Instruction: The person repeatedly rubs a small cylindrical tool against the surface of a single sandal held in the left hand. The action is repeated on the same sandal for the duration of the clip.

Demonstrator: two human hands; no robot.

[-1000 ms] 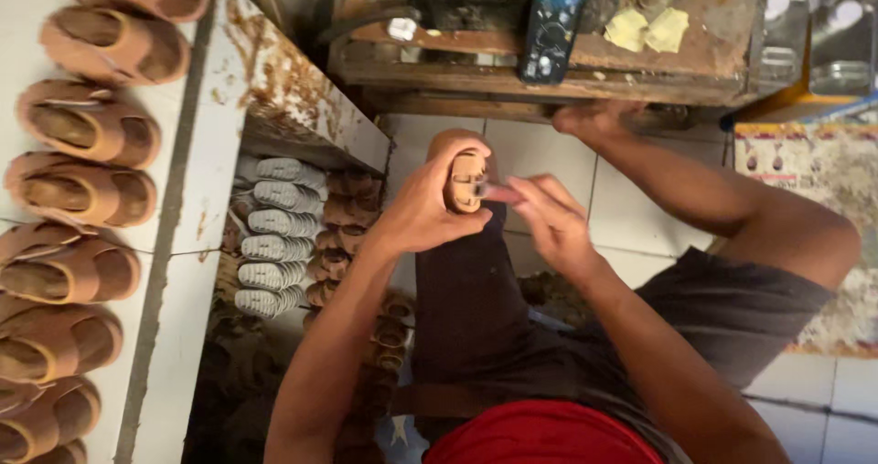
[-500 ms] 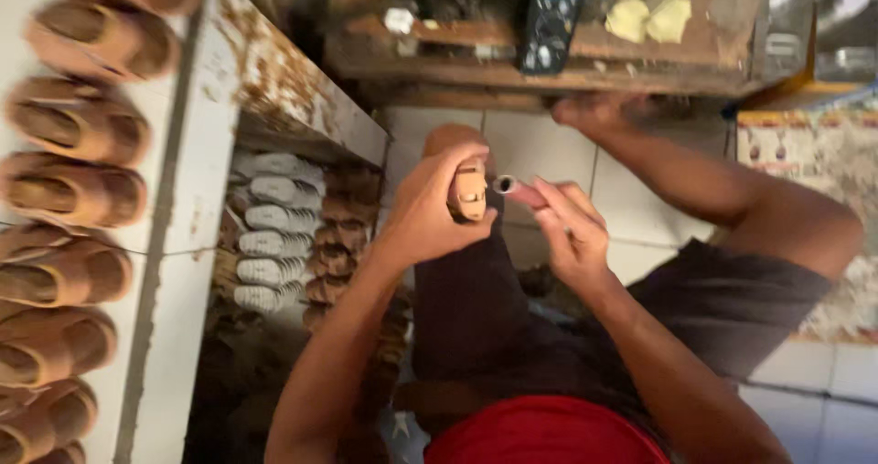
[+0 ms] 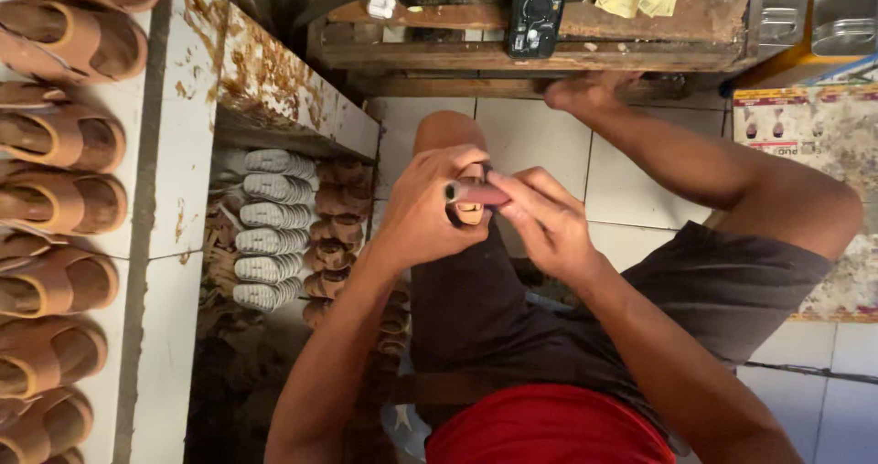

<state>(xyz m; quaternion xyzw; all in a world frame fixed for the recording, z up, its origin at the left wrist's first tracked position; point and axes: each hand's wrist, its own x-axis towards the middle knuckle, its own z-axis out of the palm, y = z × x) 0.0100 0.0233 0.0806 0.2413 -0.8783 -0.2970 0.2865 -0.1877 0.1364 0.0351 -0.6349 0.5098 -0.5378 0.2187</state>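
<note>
A person sits with a red cloth (image 3: 549, 427) in the lap. Above the knee, the left hand (image 3: 425, 217) wraps around a small brown shoe piece (image 3: 470, 210) and holds it tight. The right hand (image 3: 544, 222) pinches a thin pinkish tube (image 3: 476, 192) laid against that piece. To the left, grey and brown soles (image 3: 270, 226) sit stacked on a low shelf. Brown sandals (image 3: 55, 199) line the white surface (image 3: 174, 199) beside them. Farther off stands a wooden bench (image 3: 549, 53).

Brown sandals (image 3: 57, 144) lie in a column on the white tabletop (image 3: 174, 190); soles (image 3: 270, 226) stack on the shelf beneath.
</note>
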